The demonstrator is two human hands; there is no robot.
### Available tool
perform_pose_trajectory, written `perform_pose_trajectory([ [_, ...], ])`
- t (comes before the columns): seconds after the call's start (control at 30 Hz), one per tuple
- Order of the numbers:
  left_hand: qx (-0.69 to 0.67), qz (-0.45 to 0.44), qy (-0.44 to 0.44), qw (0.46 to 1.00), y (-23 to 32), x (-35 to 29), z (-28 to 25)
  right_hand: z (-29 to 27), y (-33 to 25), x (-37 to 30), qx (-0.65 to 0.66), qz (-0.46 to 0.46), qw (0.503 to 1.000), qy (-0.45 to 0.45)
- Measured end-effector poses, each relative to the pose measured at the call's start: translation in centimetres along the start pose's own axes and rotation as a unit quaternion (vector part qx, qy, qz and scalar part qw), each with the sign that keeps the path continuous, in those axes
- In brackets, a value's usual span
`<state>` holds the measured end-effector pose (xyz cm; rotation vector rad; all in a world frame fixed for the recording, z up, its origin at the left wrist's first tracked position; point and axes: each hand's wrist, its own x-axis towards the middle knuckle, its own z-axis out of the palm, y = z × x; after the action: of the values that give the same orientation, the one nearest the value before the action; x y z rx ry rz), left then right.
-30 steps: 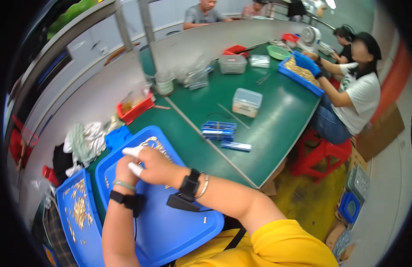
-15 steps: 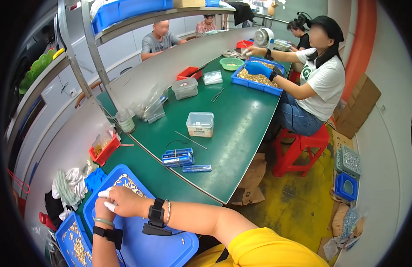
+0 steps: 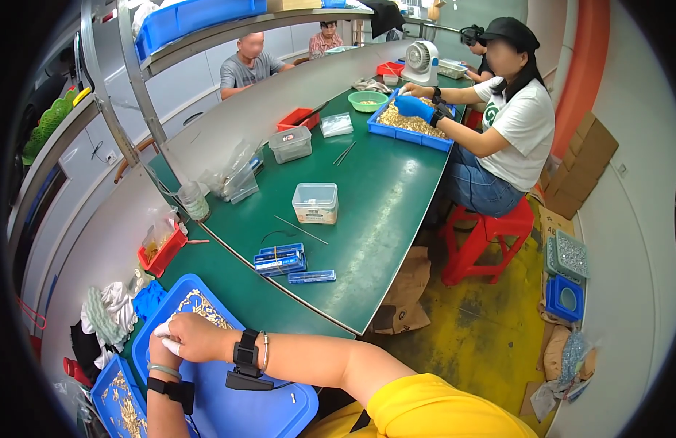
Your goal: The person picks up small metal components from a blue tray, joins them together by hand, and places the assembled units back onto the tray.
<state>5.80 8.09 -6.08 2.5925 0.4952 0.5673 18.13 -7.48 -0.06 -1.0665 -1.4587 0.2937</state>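
Observation:
My right hand (image 3: 201, 337) is bent over my left hand (image 3: 160, 352), and the two meet above a large blue tray (image 3: 243, 405). White finger covers show on the fingertips. Both hands look closed, with the left fingers largely hidden behind the right; anything between them is out of sight. Small gold-coloured metal pieces (image 3: 201, 306) lie at the tray's far end, and one small piece (image 3: 293, 398) sits alone toward its right side. Left of my left forearm, a smaller blue tray (image 3: 106, 400) carries more gold-coloured pieces.
Blue slim cases (image 3: 279, 260), a clear plastic tub (image 3: 315, 203) and a red bin (image 3: 163, 248) stand on the green table (image 3: 374, 241). Cloths (image 3: 108, 314) lie at left. A co-worker (image 3: 516, 109) sits on a red stool (image 3: 491, 241), hands over a blue tray (image 3: 411, 136) of gold pieces.
My view has turned slightly, so the table contents sit farther left. My hands stay together above the tray. The co-worker's raised bare hand has come down toward their tray.

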Motion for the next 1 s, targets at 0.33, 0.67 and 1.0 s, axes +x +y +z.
perform_pose_trajectory([
  [0.33, 0.112, -0.026, -0.020, 0.993, 1.6, 0.1, -0.9, 0.6, 0.7, -0.2, 0.001, -0.018, 1.000, 0.010],
  [0.67, 0.112, -0.040, -0.025, 0.993, 0.6, 0.4, -1.6, 0.5, 0.7, 0.2, -0.002, -0.008, 1.000, 0.004],
  [1.0, 0.029, -0.126, -0.007, 0.992, 5.7, -0.3, -5.0, 0.6, 1.0, 0.0, -0.090, -0.080, 0.990, 0.075],
])
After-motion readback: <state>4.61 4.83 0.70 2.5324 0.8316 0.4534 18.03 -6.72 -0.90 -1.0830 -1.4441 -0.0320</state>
